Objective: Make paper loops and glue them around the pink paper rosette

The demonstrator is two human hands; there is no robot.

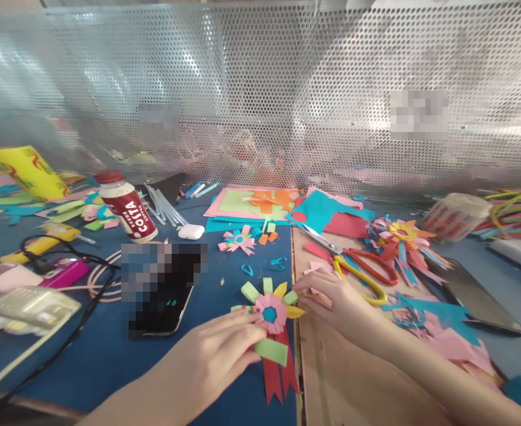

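A paper flower (270,314) lies on the blue table, with a pink ring, a blue centre, green and yellow petals and two red ribbon tails (275,378). My left hand (218,358) grips its left edge, fingers bent together over the pink ring and the lower green petal. From the other side, my right hand (331,299) pinches a small green petal at the upper right. The undersides of the fingertips are hidden. Beyond the flower are small blue paper loops (278,263) and a smaller pink and blue paper flower (240,239).
Scissors with red and yellow handles (360,272) lie past my right hand. Left of the flower are a phone (167,296), a Costa bottle (126,208) and a yellow glue gun (42,241) among cables. Coloured paper sheets (335,210) lie before a perforated metal screen (260,89).
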